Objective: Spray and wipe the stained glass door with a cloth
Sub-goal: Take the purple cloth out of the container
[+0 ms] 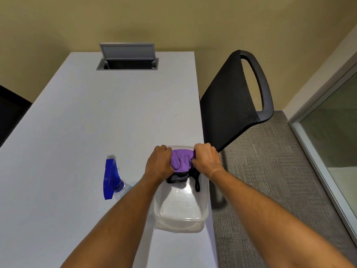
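both hands (pixel 159 163) — fists around purple cloth (pixel 181 160)

A white table (pixel 81 117) carried a spray bottle (pixel 113 177) lying on its side just left of the left hand (pixel 159 163). A clear plastic tub (pixel 181 209) sat beneath both hands. Beyond them, a cable hatch (pixel 127 59) stood open.

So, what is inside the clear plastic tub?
Inside the clear tub lies a black item, partly covered by the purple cloth that both hands grip above it. Its bottom otherwise looks bare.
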A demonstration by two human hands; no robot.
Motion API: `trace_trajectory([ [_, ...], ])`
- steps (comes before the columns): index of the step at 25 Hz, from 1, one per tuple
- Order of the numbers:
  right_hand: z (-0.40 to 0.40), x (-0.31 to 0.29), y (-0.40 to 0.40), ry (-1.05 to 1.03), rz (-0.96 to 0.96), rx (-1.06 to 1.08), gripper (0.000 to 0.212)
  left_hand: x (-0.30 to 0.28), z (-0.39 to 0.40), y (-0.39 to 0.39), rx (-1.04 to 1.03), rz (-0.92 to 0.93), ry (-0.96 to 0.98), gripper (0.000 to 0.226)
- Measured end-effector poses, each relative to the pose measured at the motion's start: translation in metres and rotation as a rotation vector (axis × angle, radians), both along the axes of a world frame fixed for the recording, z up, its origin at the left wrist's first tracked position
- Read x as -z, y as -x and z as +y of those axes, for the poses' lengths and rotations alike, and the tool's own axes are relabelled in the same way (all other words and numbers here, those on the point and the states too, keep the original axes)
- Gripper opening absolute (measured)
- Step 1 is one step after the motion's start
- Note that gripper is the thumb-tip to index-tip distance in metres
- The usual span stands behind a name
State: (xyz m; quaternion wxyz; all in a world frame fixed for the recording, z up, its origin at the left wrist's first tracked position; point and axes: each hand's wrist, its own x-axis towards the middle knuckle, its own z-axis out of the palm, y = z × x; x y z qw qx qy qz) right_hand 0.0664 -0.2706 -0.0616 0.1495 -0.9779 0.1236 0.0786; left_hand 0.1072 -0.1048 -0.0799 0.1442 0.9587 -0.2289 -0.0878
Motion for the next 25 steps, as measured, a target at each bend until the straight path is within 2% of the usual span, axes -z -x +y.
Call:
trace_trajectory([
  [2,-0.001,0.0,0.002,-0.056,-0.019,0.044,0.005,-0.003,0.001,0.002,-0.008,0.013,0.007,0.015],
  [6,-0.002,-0.007,0.009,-0.158,-0.077,0.136,0.018,-0.013,0.004,0.01,-0.021,0.01,0.034,0.012],
  [16,-0.009,-0.055,0.038,-0.289,-0.239,0.183,0.02,-0.073,0.009,0.034,-0.103,-0.057,0.16,0.018],
  [21,-0.03,-0.097,0.07,-0.313,-0.28,0.181,0.022,-0.118,0.003,0.052,-0.055,-0.064,0.276,0.025],
  [25,-0.059,-0.13,0.118,-0.353,-0.333,0.199,0.02,-0.154,-0.009,0.075,0.03,0.041,0.385,0.03],
])
